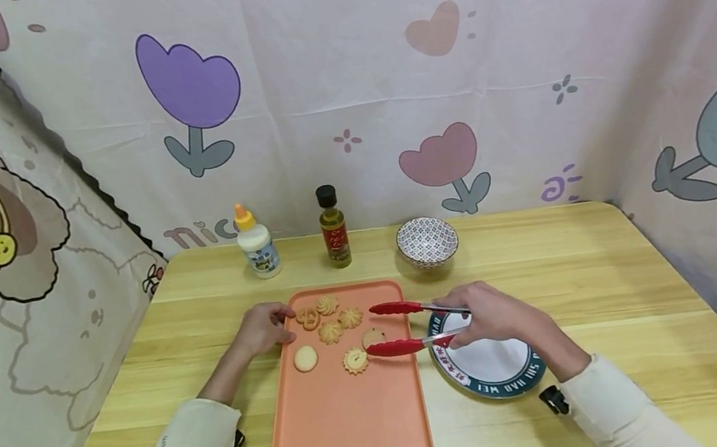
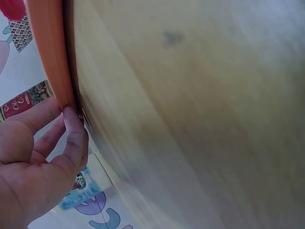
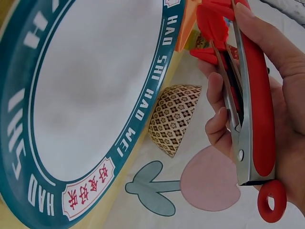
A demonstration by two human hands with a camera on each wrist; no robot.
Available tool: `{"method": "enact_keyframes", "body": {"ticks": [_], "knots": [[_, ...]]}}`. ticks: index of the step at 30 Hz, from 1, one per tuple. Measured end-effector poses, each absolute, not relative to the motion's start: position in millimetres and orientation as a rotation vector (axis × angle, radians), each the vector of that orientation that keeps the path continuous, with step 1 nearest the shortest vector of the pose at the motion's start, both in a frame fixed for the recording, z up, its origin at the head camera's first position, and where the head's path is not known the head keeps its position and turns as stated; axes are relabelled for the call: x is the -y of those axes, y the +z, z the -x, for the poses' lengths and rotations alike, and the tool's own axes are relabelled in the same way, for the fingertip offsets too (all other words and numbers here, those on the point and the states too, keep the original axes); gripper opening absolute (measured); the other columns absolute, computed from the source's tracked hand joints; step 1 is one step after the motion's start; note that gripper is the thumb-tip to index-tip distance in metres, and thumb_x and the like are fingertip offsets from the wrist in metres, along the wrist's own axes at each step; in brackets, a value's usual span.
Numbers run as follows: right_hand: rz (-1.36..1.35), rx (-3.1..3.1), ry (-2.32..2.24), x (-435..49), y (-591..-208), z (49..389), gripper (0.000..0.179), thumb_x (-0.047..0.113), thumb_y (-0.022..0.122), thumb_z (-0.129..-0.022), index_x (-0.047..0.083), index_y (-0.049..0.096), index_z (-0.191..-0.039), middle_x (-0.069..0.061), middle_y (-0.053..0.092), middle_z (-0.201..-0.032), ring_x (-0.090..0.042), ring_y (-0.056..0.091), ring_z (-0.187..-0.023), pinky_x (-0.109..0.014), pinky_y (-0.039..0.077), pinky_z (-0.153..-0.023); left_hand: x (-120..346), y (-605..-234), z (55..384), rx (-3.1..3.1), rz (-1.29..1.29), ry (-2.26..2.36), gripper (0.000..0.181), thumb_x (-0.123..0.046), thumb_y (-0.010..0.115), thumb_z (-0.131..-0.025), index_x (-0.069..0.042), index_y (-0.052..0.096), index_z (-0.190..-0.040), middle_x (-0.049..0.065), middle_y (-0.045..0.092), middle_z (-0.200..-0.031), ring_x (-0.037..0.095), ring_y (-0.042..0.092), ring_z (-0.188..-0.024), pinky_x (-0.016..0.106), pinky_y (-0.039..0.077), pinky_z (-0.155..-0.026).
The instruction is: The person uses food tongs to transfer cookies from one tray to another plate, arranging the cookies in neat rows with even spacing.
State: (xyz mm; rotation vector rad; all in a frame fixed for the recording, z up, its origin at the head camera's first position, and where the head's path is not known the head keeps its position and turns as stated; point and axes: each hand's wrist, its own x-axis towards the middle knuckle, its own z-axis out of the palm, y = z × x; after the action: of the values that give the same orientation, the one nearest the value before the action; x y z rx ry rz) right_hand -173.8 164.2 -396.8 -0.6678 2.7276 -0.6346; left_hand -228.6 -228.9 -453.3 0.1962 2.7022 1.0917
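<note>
My left hand (image 1: pixel 264 329) pinches the upper left rim of an orange tray (image 1: pixel 348 433), thumb and fingers at its edge in the left wrist view. Several cookies lie in the tray's far half: a pretzel-shaped one (image 1: pixel 308 318), flower-shaped ones such as this piped cookie (image 1: pixel 330 331), a smooth round cookie (image 1: pixel 305 358) and a scalloped cookie (image 1: pixel 354 361). In my right hand (image 1: pixel 486 312) I grip red-tipped metal tongs (image 3: pixel 257 95). Their arms are spread over the tray's right side, with another round cookie (image 1: pixel 372 338) between the tips, partly covered by the nearer one.
A white plate with a green lettered rim (image 1: pixel 508 388) lies right of the tray, beneath my right hand. Behind stand a white squeeze bottle with an orange cap (image 1: pixel 260 250), an olive oil bottle (image 1: pixel 334 231) and a patterned bowl (image 1: pixel 427 242). A printed cloth (image 1: pixel 321 67) hangs behind the table.
</note>
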Motion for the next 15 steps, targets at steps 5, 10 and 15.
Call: {"method": "enact_keyframes", "body": {"ticks": [5,10,15], "knots": [[0.637,-2.721,-0.624,-162.7,-396.4,172.7,0.059,0.026,0.085,-0.069,0.012,0.065,-0.123,-0.007,0.065,-0.123,-0.019,0.058,-0.099,-0.037,0.051,-0.082,226.4,-453.6,231.1,-2.705,-0.209,1.091,0.033,0.0,0.076,-0.074,0.004,0.066,-0.105,0.015,0.06,-0.09,0.017,0.051,-0.071,0.027,0.043,-0.058],[0.653,-2.718,-0.59,-159.8,-395.6,171.6,0.056,0.025,0.084,-0.07,0.013,0.066,-0.121,-0.006,0.067,-0.119,-0.017,0.058,-0.093,-0.035,0.051,-0.079,226.5,-453.7,231.2,-2.698,-0.214,1.091,0.033,-0.001,0.076,-0.074,0.004,0.066,-0.105,0.016,0.059,-0.091,0.017,0.052,-0.071,0.028,0.044,-0.058],[0.736,-2.723,-0.552,-157.4,-395.1,171.1,0.053,0.025,0.082,-0.072,0.012,0.067,-0.12,-0.005,0.069,-0.111,-0.018,0.058,-0.089,-0.032,0.049,-0.074,227.9,-452.5,229.3,-2.7,-0.202,1.091,0.034,0.0,0.076,-0.074,0.004,0.065,-0.106,0.015,0.059,-0.09,0.017,0.051,-0.071,0.028,0.044,-0.058]]}}
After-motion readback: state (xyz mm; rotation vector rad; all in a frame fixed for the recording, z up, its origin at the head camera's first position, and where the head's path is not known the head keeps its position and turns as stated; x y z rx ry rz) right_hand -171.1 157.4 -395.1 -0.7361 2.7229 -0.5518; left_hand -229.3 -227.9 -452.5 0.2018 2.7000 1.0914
